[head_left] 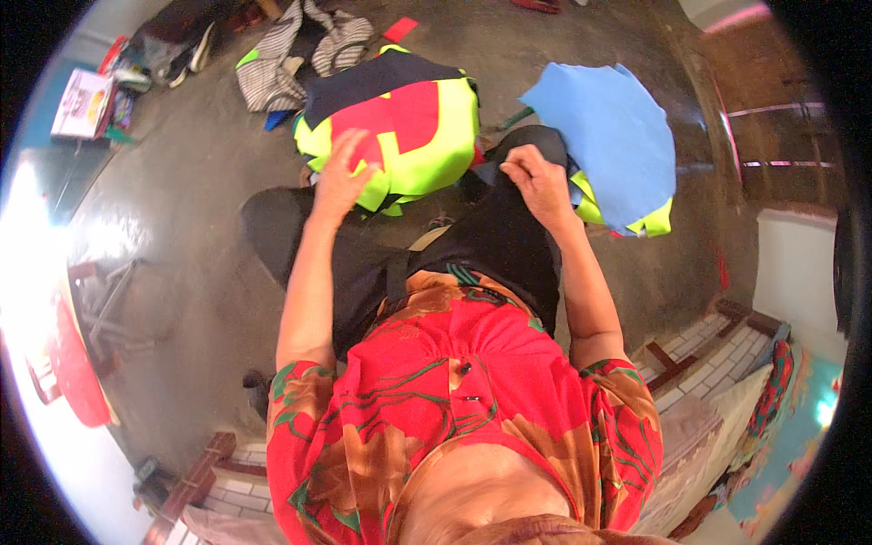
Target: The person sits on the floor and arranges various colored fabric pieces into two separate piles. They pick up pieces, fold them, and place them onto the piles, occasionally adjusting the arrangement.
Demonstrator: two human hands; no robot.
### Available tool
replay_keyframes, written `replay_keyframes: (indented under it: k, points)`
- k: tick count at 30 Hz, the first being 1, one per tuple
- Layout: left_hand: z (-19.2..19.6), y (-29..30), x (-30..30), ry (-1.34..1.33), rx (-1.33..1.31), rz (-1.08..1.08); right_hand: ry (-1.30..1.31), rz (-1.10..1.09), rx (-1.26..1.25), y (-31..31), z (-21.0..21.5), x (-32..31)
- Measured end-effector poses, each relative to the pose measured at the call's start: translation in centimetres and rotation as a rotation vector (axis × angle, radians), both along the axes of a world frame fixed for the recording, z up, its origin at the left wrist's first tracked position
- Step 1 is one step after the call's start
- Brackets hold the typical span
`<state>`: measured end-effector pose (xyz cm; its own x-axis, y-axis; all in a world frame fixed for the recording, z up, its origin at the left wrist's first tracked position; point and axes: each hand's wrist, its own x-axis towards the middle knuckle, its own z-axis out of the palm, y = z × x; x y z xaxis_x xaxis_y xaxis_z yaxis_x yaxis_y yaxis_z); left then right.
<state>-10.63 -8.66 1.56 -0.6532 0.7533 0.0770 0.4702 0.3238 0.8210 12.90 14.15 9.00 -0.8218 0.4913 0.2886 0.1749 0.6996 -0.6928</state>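
Observation:
A mound covered with red, dark navy and neon-yellow cloth pieces (pixel 427 173) stands on the floor before my knees. My left hand (pixel 341 182) is at its near left edge with the fingers apart, over red and yellow cloth. Whether it touches the cloth I cannot tell. Above my right knee my right hand (pixel 542 186) is closed, thumb and fingertips brought together. Anything thin between those fingertips is too small to make out. Just right of that hand lies a second pile, topped by a light blue cloth (pixel 607 136) with neon-yellow edges beneath.
Striped grey-and-white cloth (pixel 277 68) lies on the floor at the far left, near a small red piece (pixel 401 29). Shoes (pixel 189 56) and a white printed box (pixel 84 104) sit farther left. Wooden-framed seats flank me, and a red chair (pixel 77 363) stands left.

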Motion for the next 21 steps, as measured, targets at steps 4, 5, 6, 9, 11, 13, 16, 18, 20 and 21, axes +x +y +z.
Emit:
replay_keyframes:
  k: [4, 5, 6, 9, 11, 13, 16, 18, 20, 21]
  points:
    - [2.0, 0.0, 4.9, -0.445, 0.044, -0.220, -0.117, 0.283, -0.059, -3.4, -2.4, -4.5]
    - [1.7, -0.1, 5.6, -0.416, 0.063, -0.290, -0.142, 0.356, -0.058, -4.4, -2.6, -5.4]
    - [1.4, 0.1, 6.1, -0.470, 0.124, -0.335, -0.105, 0.451, -0.115, -5.0, -2.9, -6.2]
    - [0.4, 0.0, 5.8, -0.434, 0.045, -0.369, -0.199, 0.508, -0.316, -6.1, -4.6, -7.4]
    - [0.2, 0.1, 5.0, -0.567, -0.149, -0.293, -0.234, 0.486, -0.372, -5.8, -5.7, -7.5]
    - [-1.9, 0.1, 4.5, -0.582, -0.168, -0.223, -0.198, 0.501, -0.397, -5.2, -6.7, -7.2]
    - [-2.1, 0.1, 4.2, -0.641, -0.088, -0.103, -0.432, 0.425, -0.195, -3.8, -5.8, -7.2]
    - [-2.8, 0.0, 3.6, -0.637, -0.107, -0.043, -0.546, 0.417, -0.168, -3.3, -5.0, -7.4]
    - [-3.8, -0.3, 2.9, -0.716, -0.062, -0.009, -0.534, 0.403, -0.104, -3.0, -5.9, -7.2]
    - [-3.6, -0.3, 2.8, -0.694, -0.052, 0.006, -0.508, 0.385, -0.054, -3.0, -6.5, -7.3]
